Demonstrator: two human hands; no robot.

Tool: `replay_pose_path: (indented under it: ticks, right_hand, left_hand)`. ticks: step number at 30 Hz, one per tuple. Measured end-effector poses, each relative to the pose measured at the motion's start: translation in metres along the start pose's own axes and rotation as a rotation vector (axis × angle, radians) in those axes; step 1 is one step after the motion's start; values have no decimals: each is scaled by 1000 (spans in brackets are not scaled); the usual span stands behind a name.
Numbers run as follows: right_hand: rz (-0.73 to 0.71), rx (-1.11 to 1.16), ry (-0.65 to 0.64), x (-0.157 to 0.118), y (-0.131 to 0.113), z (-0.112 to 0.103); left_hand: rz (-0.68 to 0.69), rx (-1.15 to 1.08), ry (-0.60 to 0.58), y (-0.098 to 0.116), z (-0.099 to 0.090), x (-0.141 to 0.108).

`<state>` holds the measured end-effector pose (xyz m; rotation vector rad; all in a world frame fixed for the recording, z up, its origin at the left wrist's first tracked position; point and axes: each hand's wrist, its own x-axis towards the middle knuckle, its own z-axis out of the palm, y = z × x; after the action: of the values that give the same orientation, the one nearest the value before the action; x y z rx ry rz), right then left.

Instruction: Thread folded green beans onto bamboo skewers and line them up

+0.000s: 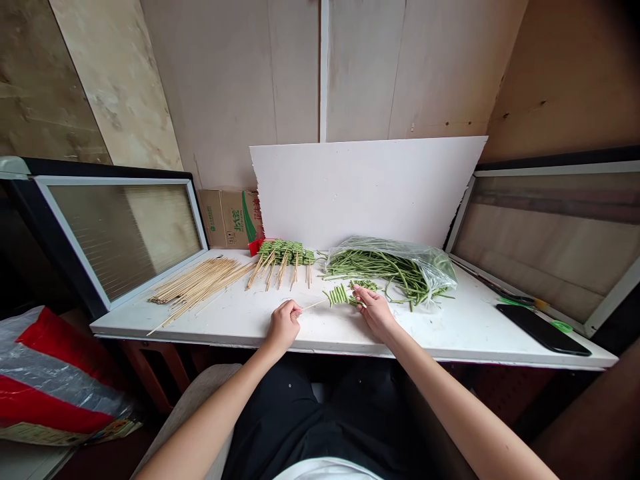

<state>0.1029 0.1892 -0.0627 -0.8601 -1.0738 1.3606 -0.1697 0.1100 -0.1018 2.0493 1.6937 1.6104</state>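
My left hand is closed round the bare end of a thin wooden skewer. Green bean pieces are threaded on the skewer's other half, side by side. My right hand pinches at the right end of that row; its fingertips partly hide what they grip. Just behind it lies a small pile of cut beans. Filled bean skewers are stacked behind my left hand, with their sticks pointing toward me. Long green beans spill from a clear plastic bag at the back right.
Bare skewers lie heaped at the table's left. A black phone, a green ring and a long tool are on the right. A white board and cardboard box stand behind; glazed frames flank the white table.
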Motion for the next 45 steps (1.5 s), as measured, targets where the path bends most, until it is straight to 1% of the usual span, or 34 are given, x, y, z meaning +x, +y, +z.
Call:
replay_pose_path:
  ticks: [3, 6, 9, 12, 14, 16, 19, 22, 25, 28, 30, 32, 34, 36, 38, 40, 42, 45]
  right_hand:
    - [-39, -79, 32, -2, 4, 3]
    - [-66, -159, 37, -4, 9, 10]
    - [-81, -196, 33, -4, 8, 14]
    - [-103, -227, 0, -1, 1, 11]
    - [-159, -281, -28, 2, -4, 4]
    - [-272, -419, -59, 6, -5, -6]
    - [-476, -805, -106, 12, -2, -21]
    - [-576, -1158, -130, 14, 3, -28]
    - [-629, -1336, -132, 13, 7, -27]
    - [-660, -1402, -129, 12, 8, -24]
    - [-648, -1368, -115, 13, 8, -24]
    - [-602, -1245, -87, 15, 7, -26]
    - [-518, -1014, -56, 18, 6, -28]
    - [-392, -715, -42, 21, 5, -29]
    - [-260, -450, -59, 23, 3, -30]
    - [-162, -278, -89, 22, 1, -29]
    - [-103, -170, -120, 19, -2, -28]
    - [-24, -69, -172, 13, -7, -25]
  left_hand:
    - [10, -15, 5, 0, 0, -1]
    - [19, -16, -10, -1, 1, -1]
    - [-13, -2, -6, -3, 1, -1]
    - [-54, -8, -1, -3, 1, 1]
    - [-76, -18, 6, -2, 1, 2]
    - [-91, -20, 17, -1, -1, 2]
    - [-101, -16, 18, 0, -2, 2]
    - [-98, -13, 7, -1, -2, 2]
    - [-92, -10, 2, -2, -1, 1]
    - [-88, -13, -2, -2, -1, 1]
    - [-90, -16, -1, -1, -1, 1]
    - [-94, -20, 1, 0, -1, 1]
    - [-97, -23, 2, 0, -2, 2]
    - [-94, -19, 3, 0, -1, 2]
    - [-90, -10, 2, 0, -1, 2]
    - [-84, -2, -1, 0, -1, 1]
    - [-80, 4, -3, 0, -1, 1]
    - [-77, 5, -10, -1, -1, 0]
